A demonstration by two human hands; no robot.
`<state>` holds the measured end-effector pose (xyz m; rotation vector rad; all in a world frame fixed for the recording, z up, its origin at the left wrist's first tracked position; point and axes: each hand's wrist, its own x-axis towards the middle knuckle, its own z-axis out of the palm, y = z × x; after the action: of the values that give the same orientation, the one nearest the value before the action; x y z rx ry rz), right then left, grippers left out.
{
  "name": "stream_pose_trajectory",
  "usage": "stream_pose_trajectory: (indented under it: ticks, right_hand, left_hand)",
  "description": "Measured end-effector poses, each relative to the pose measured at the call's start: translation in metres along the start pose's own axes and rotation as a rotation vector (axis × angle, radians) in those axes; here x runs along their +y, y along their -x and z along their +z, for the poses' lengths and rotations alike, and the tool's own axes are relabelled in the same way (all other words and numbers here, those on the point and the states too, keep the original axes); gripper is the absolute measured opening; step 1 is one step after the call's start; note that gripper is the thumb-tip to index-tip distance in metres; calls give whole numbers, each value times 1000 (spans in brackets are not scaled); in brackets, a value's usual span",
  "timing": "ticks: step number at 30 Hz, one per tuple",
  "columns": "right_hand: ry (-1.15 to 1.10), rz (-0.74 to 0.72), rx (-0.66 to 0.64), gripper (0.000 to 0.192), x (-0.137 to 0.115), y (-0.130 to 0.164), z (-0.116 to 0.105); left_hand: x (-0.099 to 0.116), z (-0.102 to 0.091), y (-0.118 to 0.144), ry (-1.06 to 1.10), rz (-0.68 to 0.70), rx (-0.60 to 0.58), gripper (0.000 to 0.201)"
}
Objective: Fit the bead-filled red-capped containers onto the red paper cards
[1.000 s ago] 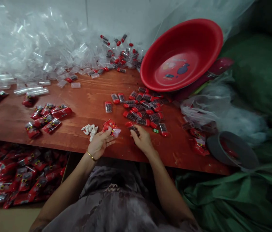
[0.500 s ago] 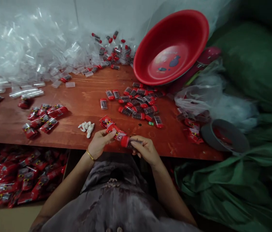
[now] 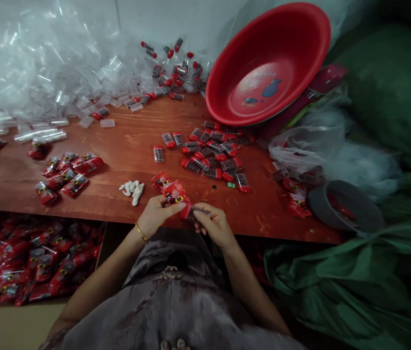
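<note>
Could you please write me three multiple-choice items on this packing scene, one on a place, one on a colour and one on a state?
1. Where does the red basin sit?
A. At the far right of the wooden table, tilted up
B. In the carton under the table
C. On the person's lap

2. What colour is the small pile of pieces lying near the left hand?
A. Green
B. White
C. Black

3. How do the hands stand?
A. Both lie flat and bare on the table
B. Only the right hand holds something
C. The left hand pinches a red printed pouch while the right hand holds a small red-capped item at its mouth

Answers: 1 A, the basin leans tilted against the bags at the table's far right. 2 B, the pile is plainly white. 3 C, both hands meet at the pouch's end.
</note>
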<state>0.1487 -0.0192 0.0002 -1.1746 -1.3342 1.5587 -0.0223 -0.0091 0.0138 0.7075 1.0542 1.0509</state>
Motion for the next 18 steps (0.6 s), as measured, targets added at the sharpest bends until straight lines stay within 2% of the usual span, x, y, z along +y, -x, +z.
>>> stream_pose_trajectory:
  ticks: [4, 9, 13, 16, 18]
  right_hand:
    - [-64, -57, 82, 30, 8, -3, 8]
    - [-93, -95, 240, 28, 15, -7, 19]
    - [-116, -99, 249, 28, 17, -8, 22]
    - [-83, -134, 332, 27, 14, -11, 23]
    - [-78, -149, 345, 27, 11, -12, 23]
  left_hand:
    - [-9, 4, -1, 27, -2, 38, 37]
    - [-19, 5, -2, -48, 67, 77, 36]
    - [-25, 12, 1, -72, 111, 60, 33]
    - [-28, 18, 1, -77, 112, 44, 33]
    - [-28, 18, -3, -25, 121, 69, 36]
